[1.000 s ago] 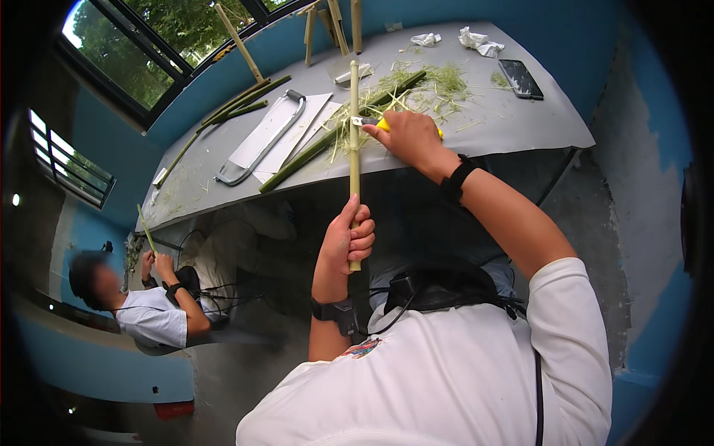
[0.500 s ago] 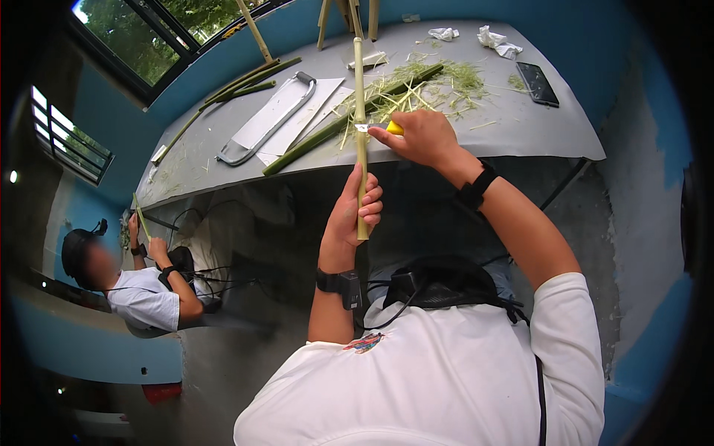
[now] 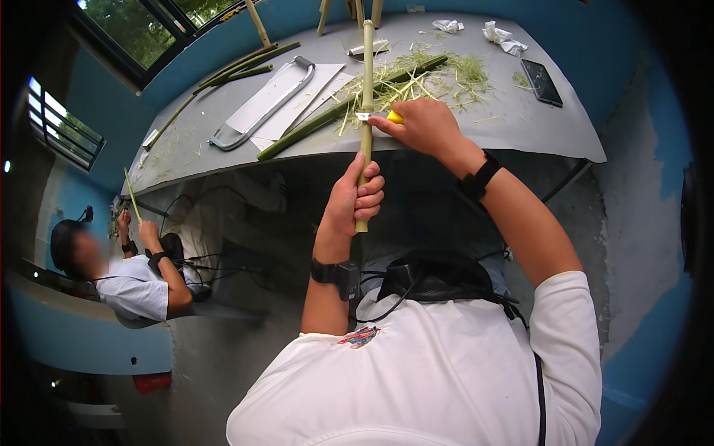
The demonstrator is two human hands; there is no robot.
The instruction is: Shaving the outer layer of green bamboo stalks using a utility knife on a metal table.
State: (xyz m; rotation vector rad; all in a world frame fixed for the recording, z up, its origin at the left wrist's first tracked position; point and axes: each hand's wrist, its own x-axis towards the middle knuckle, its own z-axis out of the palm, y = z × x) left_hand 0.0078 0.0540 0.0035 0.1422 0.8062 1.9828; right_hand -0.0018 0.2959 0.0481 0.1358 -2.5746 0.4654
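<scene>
Bamboo stick [image 3: 367, 91] tight in L hand [image 3: 353, 196], yellow-hndl knife [image 3: 396, 117] firmly in R hand [image 3: 429, 126], blade [image 3: 362, 116] against stick.

The left fingers [image 3: 370, 189] have carried the bamboo stick [image 3: 366, 137] forward, nearer the knife [image 3: 396, 117].

White shirt [image 3: 439, 372], 2 black wristbands [image 3: 482, 178]

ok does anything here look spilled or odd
Thin yellow-green shavings lie loose over the grey table and the long dark-green bamboo pole, as if spilled. Two crumpled white wads near the far edge look like litter. The pale bamboo stick in the left hand shows no visible break.
</scene>
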